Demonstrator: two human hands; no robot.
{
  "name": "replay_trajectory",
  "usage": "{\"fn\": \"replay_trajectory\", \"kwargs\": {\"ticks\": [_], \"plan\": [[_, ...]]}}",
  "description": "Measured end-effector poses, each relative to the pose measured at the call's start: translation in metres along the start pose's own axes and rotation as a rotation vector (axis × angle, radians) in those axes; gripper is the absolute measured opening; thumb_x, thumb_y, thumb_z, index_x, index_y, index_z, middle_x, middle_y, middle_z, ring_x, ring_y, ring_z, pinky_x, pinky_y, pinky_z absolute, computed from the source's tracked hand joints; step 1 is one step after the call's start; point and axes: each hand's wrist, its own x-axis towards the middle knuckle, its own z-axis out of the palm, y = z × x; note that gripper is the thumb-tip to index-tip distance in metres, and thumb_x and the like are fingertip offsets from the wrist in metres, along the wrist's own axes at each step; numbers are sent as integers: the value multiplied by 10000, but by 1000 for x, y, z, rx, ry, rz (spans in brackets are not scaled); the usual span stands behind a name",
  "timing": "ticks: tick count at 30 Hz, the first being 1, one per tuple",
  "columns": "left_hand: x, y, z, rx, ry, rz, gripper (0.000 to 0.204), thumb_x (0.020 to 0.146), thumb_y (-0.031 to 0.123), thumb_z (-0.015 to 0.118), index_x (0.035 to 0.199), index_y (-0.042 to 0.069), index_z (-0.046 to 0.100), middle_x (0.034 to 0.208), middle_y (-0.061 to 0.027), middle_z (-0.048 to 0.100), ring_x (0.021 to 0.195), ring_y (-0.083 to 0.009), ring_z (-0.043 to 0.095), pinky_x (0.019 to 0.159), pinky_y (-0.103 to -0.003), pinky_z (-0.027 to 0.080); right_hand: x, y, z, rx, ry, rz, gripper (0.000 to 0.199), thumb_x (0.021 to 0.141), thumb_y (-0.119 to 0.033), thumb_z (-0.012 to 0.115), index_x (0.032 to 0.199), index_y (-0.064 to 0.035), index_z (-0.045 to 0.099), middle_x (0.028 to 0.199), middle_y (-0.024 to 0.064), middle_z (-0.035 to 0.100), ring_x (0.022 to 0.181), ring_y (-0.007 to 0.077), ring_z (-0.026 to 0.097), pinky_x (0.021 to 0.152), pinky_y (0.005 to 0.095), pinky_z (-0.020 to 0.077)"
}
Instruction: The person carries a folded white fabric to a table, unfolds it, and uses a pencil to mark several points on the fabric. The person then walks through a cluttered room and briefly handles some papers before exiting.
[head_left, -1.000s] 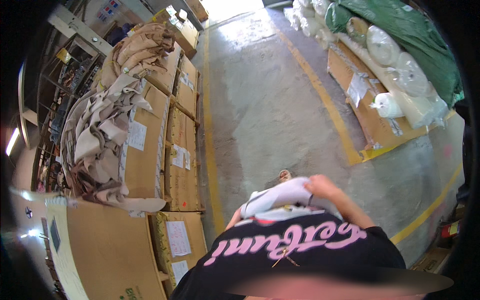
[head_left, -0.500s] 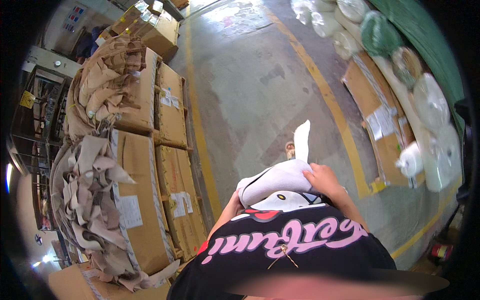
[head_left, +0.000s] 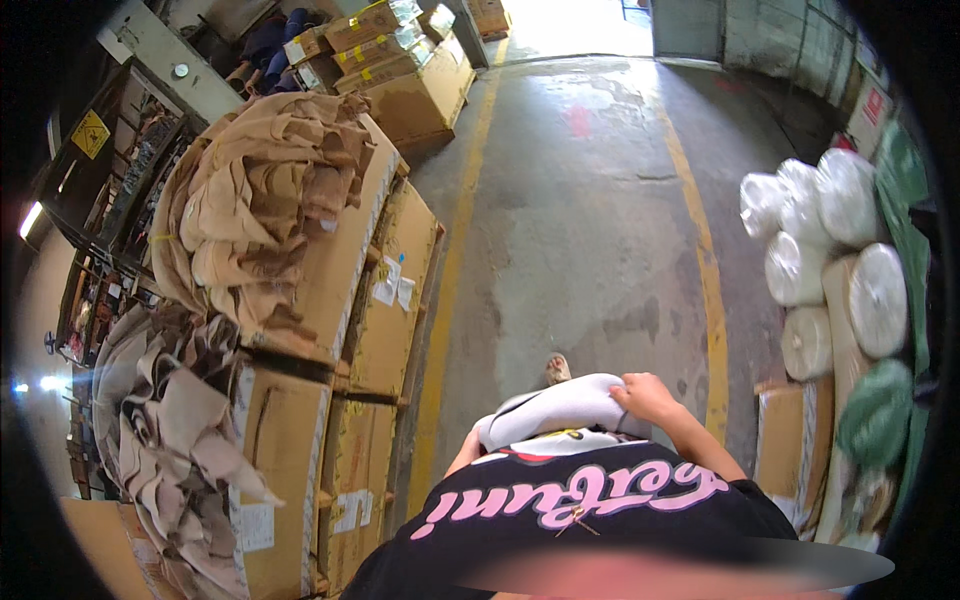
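Observation:
A pale grey folded bundle of thick cloth (head_left: 550, 410) lies against the front of my body, level with my waist. On its right end my right hand (head_left: 645, 396) is closed, the thumb and fingers pressing its upper edge. My left hand (head_left: 468, 452) rests at the bundle's left end, with its fingers mostly hidden behind the cloth and my shirt. One sandalled foot (head_left: 557, 368) shows on the floor just beyond the bundle.
Large cardboard boxes (head_left: 385, 285) on pallets line the left side, topped with brown cloth pieces (head_left: 270, 200) and grey-brown ones (head_left: 170, 420). Plastic-wrapped rolls (head_left: 795, 265) and a cardboard box (head_left: 790, 430) stand on the right. Yellow floor lines (head_left: 708, 290) border the aisle leading to a bright doorway (head_left: 580, 30).
The view has tilted up and moved forward along the aisle, bringing the doorway into sight. A white strip that stuck out beyond the bundle no longer shows. Both hands stay at the bundle.

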Motion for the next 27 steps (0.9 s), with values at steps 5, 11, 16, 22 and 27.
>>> {"fn": "replay_trajectory", "kwargs": {"ticks": [5, 11, 16, 22, 27], "plan": [[111, 196, 118, 99, -82, -2, 503, 906, 435, 479, 1227, 60, 579, 1219, -142, 615, 1120, -288, 582, 995, -410, 445, 157, -6, -101, 42, 125, 52, 438, 886, -398, 561, 881, 29, 661, 893, 261, 662, 907, 416, 637, 812, 484, 496], [229, 385, 261, 203, -128, -14, 505, 908, 432, 475, 1231, 58, 576, 1223, -143, 614, 1125, -288, 580, 998, -410, 443, 323, 20, -202, 165, 193, 121, 419, 879, -377, 573, 838, 34, 645, 858, 273, 650, 839, 443, 625, 748, 496, 486], [301, 511, 348, 142, -71, 11, 506, 909, 430, 472, 1234, 56, 574, 1226, -143, 612, 1128, -288, 578, 1000, -410, 441, 531, 68, -295, 141, 211, 11, 425, 879, -387, 567, 889, 26, 668, 894, 256, 667, 875, 425, 638, 796, 493, 499], [374, 661, 457, 129, 8, 2, 507, 911, 428, 468, 1237, 54, 572, 1229, -143, 611, 1133, -288, 576, 1003, -410, 439, 737, 92, -450, 86, 65, -109, 427, 880, -401, 580, 881, 15, 671, 890, 255, 666, 906, 421, 637, 812, 486, 496], [492, 787, 546, 144, -33, -39, 508, 913, 426, 465, 1240, 52, 570, 1232, -143, 610, 1136, -288, 574, 1005, -409, 437, 899, 129, -519, 28, 9, -20, 419, 885, -389, 573, 896, 20, 666, 923, 247, 669, 939, 403, 638, 833, 477, 496]]}}
